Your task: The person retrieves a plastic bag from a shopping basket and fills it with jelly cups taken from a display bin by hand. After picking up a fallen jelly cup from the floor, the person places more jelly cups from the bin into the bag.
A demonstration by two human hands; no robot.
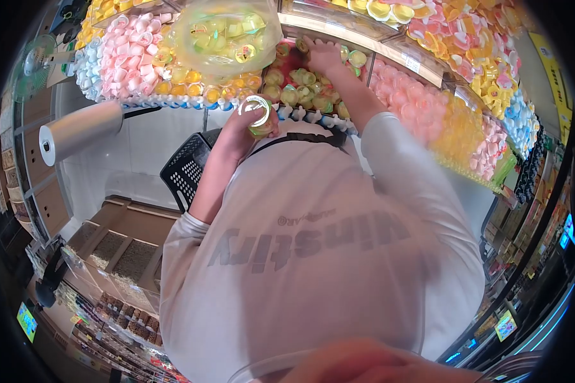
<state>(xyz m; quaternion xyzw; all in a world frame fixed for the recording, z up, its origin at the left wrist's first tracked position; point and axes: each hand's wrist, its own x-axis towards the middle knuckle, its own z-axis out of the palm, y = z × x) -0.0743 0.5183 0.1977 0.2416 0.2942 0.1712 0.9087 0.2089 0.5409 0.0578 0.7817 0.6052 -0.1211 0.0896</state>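
My left hand [257,122] is closed around a jelly cup [255,110] with a shiny round green-rimmed lid, held in front of the bin. Farther off, my right hand [324,55] reaches into a bin of pale green jelly cups [305,89]. Its bent fingers are at a dark-looking round jelly cup [301,46] and appear to grip it. A clear plastic bag [227,35] holding several green jelly cups rests on the neighbouring goods, to the left of my right hand.
Pink cups [129,51] and orange cups [191,85] fill bins on the left, pink jelly cups [399,96] on the right. A roll of plastic bags [82,133] sticks out at left. Below it are a black basket [184,171] and divided boxes of dry goods [131,246].
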